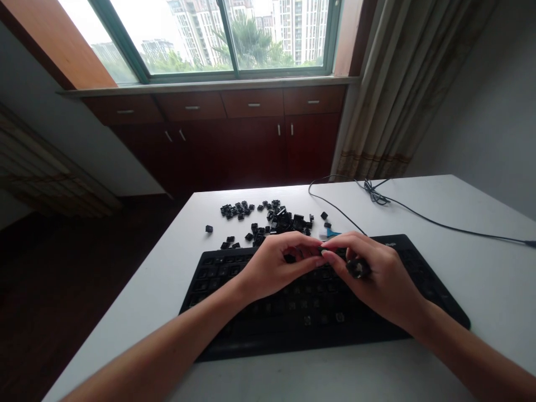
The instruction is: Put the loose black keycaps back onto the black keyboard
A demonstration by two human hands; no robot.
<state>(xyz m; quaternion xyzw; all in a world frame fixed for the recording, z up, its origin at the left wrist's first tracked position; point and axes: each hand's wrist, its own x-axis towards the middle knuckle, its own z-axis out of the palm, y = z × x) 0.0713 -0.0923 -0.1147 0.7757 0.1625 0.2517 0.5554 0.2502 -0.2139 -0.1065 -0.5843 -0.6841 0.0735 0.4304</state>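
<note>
Black rectangular plastic keyboard (pixel 268 339), pale squares (pixel 339 317) toward six o'clock; left hand (pixel 274 265) and right hand (pixel 383 279) pinching small black piece (pixel 321 249), right also gripping dark rounded handle (pixel 358 268)

Left hand (pixel 278 262) and right hand (pixel 377 273) raised, fingertips meeting

The long rectangular keyboard (pixel 268 335) is black, as are the small square plastic keycaps (pixel 285 221) at its twelve o'clock. The smooth flat counter (pixel 146 312) is plain white. The small brush (pixel 334 233) shows blue with pale bristles; the thin looped cable (pixel 444 226) is black.
</note>
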